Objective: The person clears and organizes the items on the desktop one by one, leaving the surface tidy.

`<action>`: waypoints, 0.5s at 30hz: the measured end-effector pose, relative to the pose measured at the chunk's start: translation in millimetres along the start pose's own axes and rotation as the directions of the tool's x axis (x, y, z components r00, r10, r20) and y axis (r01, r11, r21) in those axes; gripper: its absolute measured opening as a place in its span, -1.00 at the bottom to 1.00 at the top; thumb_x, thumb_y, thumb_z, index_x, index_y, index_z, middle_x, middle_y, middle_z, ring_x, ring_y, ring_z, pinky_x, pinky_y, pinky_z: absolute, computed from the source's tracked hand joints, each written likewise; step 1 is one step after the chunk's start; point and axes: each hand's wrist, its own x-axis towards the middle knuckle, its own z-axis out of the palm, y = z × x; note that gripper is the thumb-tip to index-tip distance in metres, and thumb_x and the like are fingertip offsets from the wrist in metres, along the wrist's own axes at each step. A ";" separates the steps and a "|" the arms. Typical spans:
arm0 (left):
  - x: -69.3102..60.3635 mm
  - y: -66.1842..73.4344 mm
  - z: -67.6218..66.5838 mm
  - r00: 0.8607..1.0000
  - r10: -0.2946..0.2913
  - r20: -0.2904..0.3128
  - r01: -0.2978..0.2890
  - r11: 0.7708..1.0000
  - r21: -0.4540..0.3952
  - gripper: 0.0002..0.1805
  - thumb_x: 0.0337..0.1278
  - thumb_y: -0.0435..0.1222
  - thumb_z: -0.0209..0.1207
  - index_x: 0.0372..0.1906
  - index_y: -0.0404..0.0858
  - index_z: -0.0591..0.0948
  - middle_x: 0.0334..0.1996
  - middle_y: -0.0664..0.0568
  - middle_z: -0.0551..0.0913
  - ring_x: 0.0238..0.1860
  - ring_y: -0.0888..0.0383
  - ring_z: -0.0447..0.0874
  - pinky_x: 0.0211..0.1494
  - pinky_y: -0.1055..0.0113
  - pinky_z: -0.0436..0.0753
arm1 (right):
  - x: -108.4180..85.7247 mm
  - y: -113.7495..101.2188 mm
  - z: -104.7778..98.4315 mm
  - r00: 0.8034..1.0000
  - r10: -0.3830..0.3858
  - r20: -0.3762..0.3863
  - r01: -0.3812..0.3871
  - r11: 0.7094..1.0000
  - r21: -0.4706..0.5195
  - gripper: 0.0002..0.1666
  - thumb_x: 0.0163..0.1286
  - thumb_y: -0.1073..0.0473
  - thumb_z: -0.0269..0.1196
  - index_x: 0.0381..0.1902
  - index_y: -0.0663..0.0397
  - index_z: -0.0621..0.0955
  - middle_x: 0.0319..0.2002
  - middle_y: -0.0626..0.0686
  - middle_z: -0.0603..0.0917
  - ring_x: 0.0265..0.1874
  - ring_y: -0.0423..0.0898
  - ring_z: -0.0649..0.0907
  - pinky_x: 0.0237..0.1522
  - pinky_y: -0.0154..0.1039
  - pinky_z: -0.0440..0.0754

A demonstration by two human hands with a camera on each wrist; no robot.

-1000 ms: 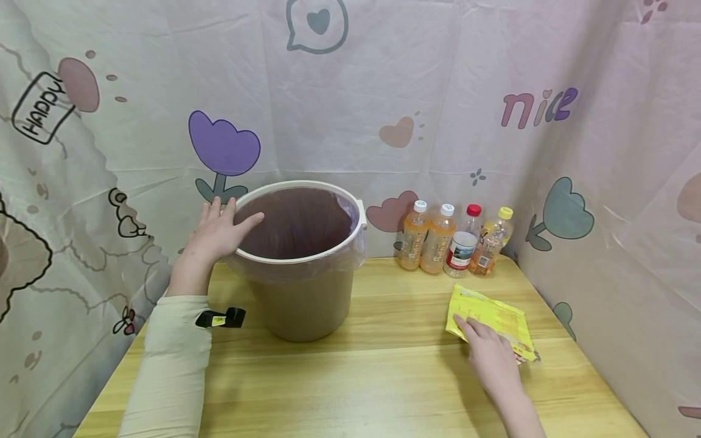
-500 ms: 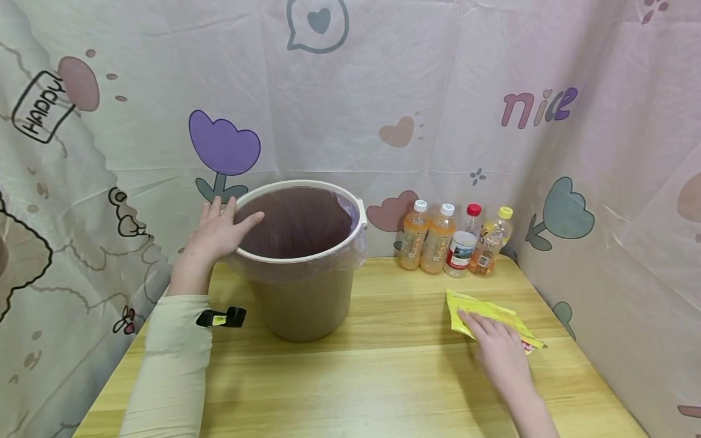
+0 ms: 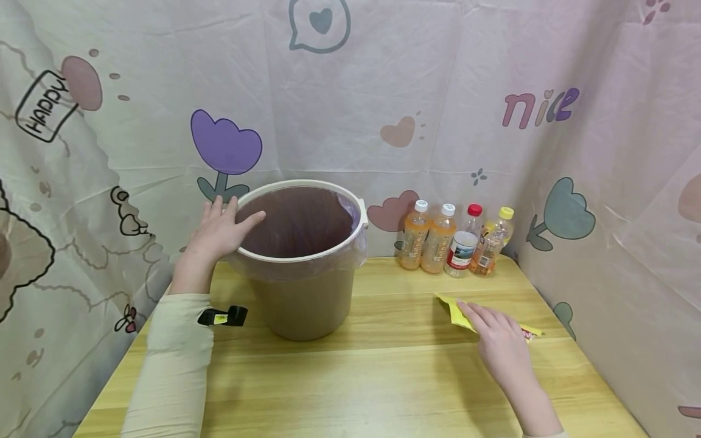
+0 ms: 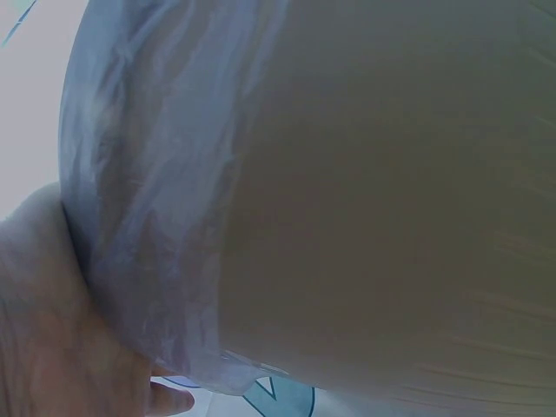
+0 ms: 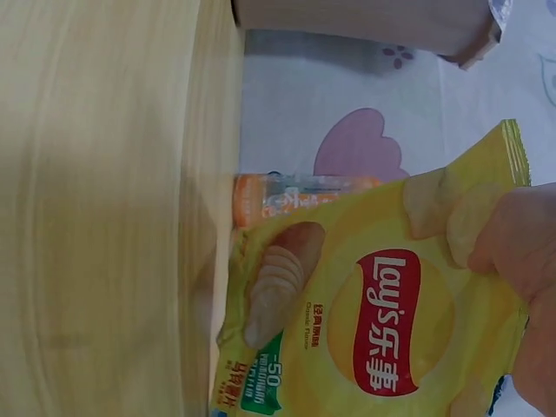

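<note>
A brown bin (image 3: 306, 304) with a pale rim and clear liner stands on the table; the left hand (image 3: 213, 237) rests on its left rim with fingers spread. In the left wrist view, the same hand (image 4: 69, 321) lies against the liner (image 4: 165, 208). The right hand (image 3: 504, 347) pinches a yellow chip bag (image 3: 457, 313) by its upper edge, right of the bin. The right wrist view shows the bag's printed front (image 5: 339, 304) tilted, with the hand (image 5: 526, 269) gripping its top part. The far side of the bag is hidden.
Several bottles stand in a row at the back right: two with white caps (image 3: 414, 240) (image 3: 438, 243), one red-capped (image 3: 461, 249) and one yellow-capped (image 3: 490, 246). Printed cloth (image 3: 328, 121) hangs behind and beside the wooden table (image 3: 350, 389).
The right hand has tipped the yellow bag up from lying nearly flat, so that less of its face shows in the head view. The left hand and bin have stayed in place.
</note>
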 end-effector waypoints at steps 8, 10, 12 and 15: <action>1.0 -1.5 0.4 1.000 0.000 -0.005 0.000 1.000 0.001 0.14 0.18 0.48 -0.40 0.54 -0.28 -0.32 0.50 -0.35 -0.53 0.50 -0.32 -0.68 0.33 -0.55 -0.19 | 8.9 -1.9 -0.9 0.998 -0.049 -0.049 0.049 0.999 0.007 -0.17 -0.07 0.64 0.09 0.18 -0.04 0.61 -0.05 0.06 0.72 -0.15 0.14 0.68 -0.15 0.14 0.62; 1.0 -1.4 0.4 1.000 0.001 -0.006 -0.001 1.000 -0.002 0.14 0.18 0.48 -0.40 0.54 -0.28 -0.32 0.50 -0.35 -0.53 0.50 -0.32 -0.68 0.33 -0.55 -0.19 | 11.6 -2.9 -1.1 0.997 -0.056 -0.056 0.056 0.998 0.007 -0.17 -0.05 0.64 0.09 0.18 -0.05 0.61 -0.05 0.05 0.72 -0.15 0.12 0.68 -0.15 0.13 0.62; 0.9 -1.3 0.2 1.000 0.001 -0.005 -0.001 1.000 0.000 0.14 0.18 0.48 -0.40 0.54 -0.28 -0.32 0.50 -0.35 -0.53 0.49 -0.32 -0.68 0.32 -0.56 -0.19 | 14.9 -4.7 -2.0 0.996 -0.061 -0.058 0.061 0.998 0.011 -0.18 -0.03 0.64 0.09 0.19 -0.06 0.61 -0.04 0.05 0.72 -0.15 0.11 0.68 -0.15 0.12 0.62; 0.9 -1.2 0.0 1.000 0.003 -0.001 -0.003 1.000 0.003 0.15 0.17 0.49 -0.41 0.54 -0.28 -0.32 0.50 -0.36 -0.52 0.49 -0.33 -0.68 0.32 -0.56 -0.19 | 20.1 -7.3 -3.3 0.996 -0.066 -0.062 0.068 0.997 0.021 -0.18 -0.02 0.64 0.08 0.19 -0.06 0.60 -0.03 0.04 0.72 -0.14 0.10 0.68 -0.13 0.11 0.62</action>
